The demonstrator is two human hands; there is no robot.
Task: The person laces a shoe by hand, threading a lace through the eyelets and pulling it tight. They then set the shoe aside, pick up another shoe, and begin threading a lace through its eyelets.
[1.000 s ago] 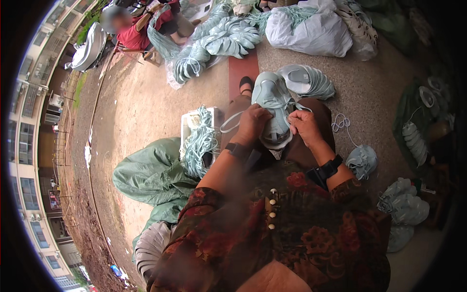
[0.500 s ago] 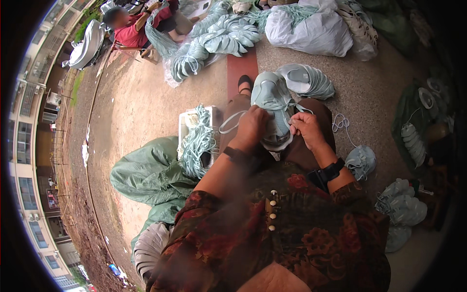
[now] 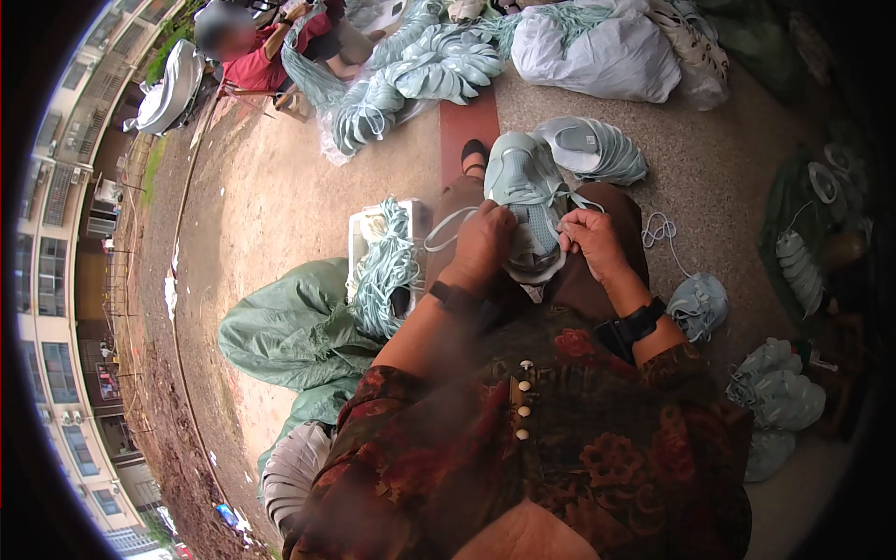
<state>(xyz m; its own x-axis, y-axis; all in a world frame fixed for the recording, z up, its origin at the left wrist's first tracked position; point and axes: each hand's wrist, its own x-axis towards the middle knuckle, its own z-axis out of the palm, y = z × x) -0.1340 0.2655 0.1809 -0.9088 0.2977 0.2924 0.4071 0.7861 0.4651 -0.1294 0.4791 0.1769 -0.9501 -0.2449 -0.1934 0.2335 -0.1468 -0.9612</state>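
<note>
Some lacing seems to be on: left hand grips the shoe, right hand pinches its edge, next needing gentle pulling.

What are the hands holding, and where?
A shoe upper, held at its left side by the left hand; the right hand pinches at its right edge, exact spot unclear.

Diffuse daylight, brighter at left; bowed edges, seemingly hazy lower centre.
</note>
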